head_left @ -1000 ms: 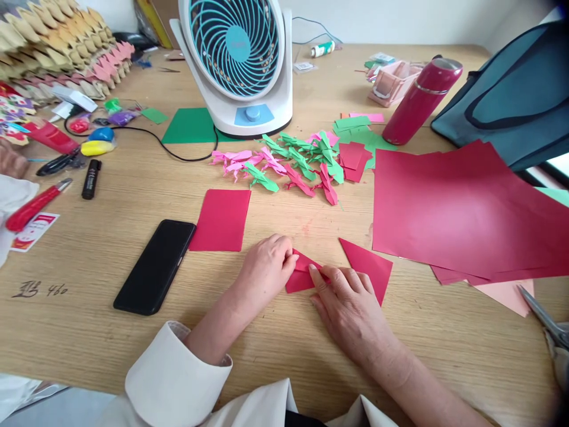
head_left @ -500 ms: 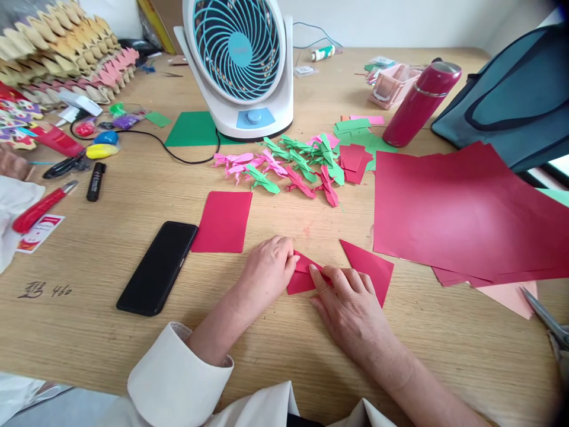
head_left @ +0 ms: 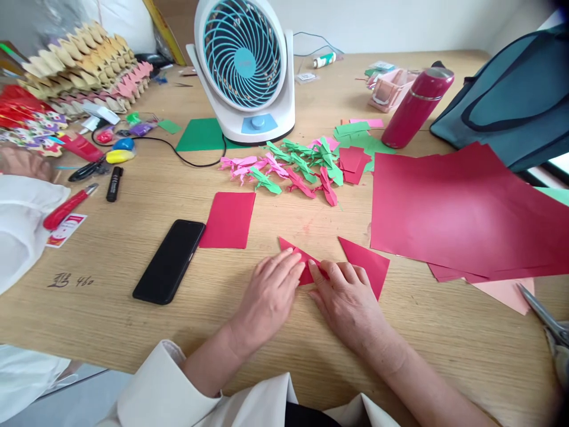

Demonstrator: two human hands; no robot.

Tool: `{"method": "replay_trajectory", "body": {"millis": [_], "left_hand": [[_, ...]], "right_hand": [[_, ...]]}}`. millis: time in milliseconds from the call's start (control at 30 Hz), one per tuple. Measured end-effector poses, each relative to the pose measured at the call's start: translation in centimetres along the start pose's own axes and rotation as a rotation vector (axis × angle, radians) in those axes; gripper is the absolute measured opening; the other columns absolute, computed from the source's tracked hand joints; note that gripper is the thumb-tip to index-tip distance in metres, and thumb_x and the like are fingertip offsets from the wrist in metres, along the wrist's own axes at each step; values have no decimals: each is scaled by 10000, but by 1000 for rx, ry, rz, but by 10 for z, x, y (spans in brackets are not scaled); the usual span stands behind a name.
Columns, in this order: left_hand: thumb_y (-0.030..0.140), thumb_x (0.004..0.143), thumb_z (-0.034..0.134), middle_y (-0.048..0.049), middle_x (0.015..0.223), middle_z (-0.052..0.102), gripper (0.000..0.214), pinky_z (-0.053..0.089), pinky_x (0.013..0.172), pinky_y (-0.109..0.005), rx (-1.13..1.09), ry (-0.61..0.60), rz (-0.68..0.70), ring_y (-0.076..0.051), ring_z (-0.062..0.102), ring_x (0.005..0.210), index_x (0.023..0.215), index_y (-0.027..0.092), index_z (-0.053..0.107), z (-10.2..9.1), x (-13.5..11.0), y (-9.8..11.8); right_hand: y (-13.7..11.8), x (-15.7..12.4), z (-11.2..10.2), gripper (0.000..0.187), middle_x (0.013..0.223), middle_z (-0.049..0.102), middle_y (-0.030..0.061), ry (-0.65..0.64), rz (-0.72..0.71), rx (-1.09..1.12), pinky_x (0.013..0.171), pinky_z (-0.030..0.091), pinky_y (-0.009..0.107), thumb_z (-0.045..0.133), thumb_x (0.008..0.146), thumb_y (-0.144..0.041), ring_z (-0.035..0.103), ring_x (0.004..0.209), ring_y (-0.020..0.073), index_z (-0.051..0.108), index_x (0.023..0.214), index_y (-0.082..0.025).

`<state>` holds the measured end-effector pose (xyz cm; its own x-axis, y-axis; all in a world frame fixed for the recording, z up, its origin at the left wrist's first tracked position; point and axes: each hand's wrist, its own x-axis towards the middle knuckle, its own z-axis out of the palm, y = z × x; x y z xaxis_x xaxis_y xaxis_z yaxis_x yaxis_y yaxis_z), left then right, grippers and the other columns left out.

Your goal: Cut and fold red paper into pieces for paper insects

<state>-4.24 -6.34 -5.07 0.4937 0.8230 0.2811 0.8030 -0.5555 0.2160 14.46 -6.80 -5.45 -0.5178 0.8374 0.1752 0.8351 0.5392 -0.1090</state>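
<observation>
A small folded red paper (head_left: 300,258) lies flat on the wooden table (head_left: 111,237) just in front of me. My left hand (head_left: 271,292) rests on its left part with fingers stretched out flat, pressing it down. My right hand (head_left: 344,296) lies on its right part, fingers extended, forefinger tip on the fold. A red paper triangle (head_left: 367,265) lies beside my right hand. A red paper rectangle (head_left: 228,219) sits to the left, next to a black phone (head_left: 169,261).
A pile of folded pink, green and red paper figures (head_left: 293,166) lies mid-table before a white and blue fan (head_left: 245,65). Large red sheets (head_left: 462,210) cover the right; a red bottle (head_left: 415,107), a teal bag (head_left: 511,101) and scissors (head_left: 549,326) are there too. Pens and clutter lie left.
My left hand has opened from a curled grip and now lies flat on the paper, whose left corner now shows. The view has shifted slightly to the left.
</observation>
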Motion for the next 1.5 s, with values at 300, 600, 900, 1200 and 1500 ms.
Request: {"method": "replay_trajectory", "body": {"millis": [300, 600, 900, 1200, 1500], "left_hand": [[343, 998, 365, -140, 1489, 457, 496, 285, 1167, -441, 141, -218, 66, -248, 391, 1400, 1424, 95, 422, 7, -10, 6], [345, 996, 380, -135, 1524, 406, 496, 260, 1162, -511, 156, -255, 39, -258, 365, 1412, 1463, 178, 382, 7, -11, 10], [410, 954, 471, -173, 1513, 407, 551, 302, 1128, -564, 209, -276, -22, -318, 381, 1398, 1460, 204, 397, 5, -5, 25], [391, 972, 427, -156, 1521, 403, 528, 287, 1146, -550, 163, -273, -32, -290, 355, 1417, 1426, 124, 437, 4, -8, 21], [374, 953, 477, -141, 1493, 446, 508, 309, 1134, -539, 200, -214, -101, -300, 424, 1373, 1394, 121, 480, -6, -18, 6]], "right_hand": [[2, -1, 0, 396, 1115, 610, 140, 4, -1, 31, 826, 434, 431, 546, 940, -303, 518, 959, 272, 540, 1296, -129], [27, -6, -16, 370, 1111, 625, 115, 33, -93, 439, 882, 543, 388, 417, 954, -92, 603, 1003, 217, 564, 1283, -178], [26, -5, -14, 335, 1086, 637, 143, 73, -160, 354, 892, 563, 384, 398, 935, -40, 609, 1008, 223, 628, 1169, -108], [25, -6, -13, 324, 1076, 623, 143, 31, -168, 247, 818, 567, 384, 375, 951, -54, 597, 984, 234, 638, 1125, -127], [25, -7, -9, 305, 1111, 603, 140, -5, -153, 221, 815, 539, 389, 396, 946, -53, 571, 982, 236, 631, 1128, -125]]}}
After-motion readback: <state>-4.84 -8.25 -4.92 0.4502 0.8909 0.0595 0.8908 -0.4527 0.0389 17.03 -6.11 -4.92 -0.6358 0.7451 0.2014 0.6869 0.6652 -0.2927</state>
